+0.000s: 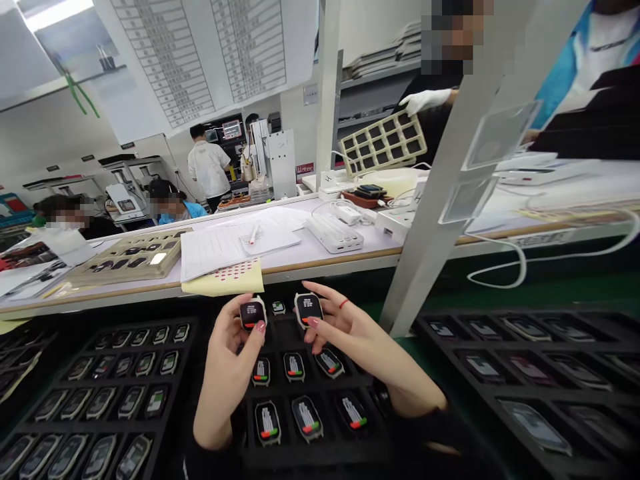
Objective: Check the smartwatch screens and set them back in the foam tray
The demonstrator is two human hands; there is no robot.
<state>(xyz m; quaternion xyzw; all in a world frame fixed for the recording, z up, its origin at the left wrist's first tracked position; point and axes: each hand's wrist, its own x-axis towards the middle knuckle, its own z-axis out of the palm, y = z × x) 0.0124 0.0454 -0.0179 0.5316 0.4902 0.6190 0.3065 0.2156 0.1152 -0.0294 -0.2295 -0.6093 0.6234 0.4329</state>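
Observation:
My left hand [231, 360] grips a smartwatch body [253, 313] without a strap, its thumb on the lower edge of the lit screen. In my right hand [345, 327] is a second smartwatch body [309, 308], pinched between thumb and fingers. Both screens show white text and an orange-red mark at the bottom. Beneath the hands lies a black compartment tray [285, 331] with several watch bodies, such as this lit one [307, 418] with red and green bars. Part of the tray is hidden by my hands.
More black trays of watch bodies lie left [193, 360] and right [480, 393]. A slanted metal post [425, 247] stands at the right. The bench ahead bears papers [210, 250], a white power bank [334, 232] and cables. Across it, a gloved hand [425, 101] holds a cream tray [383, 143].

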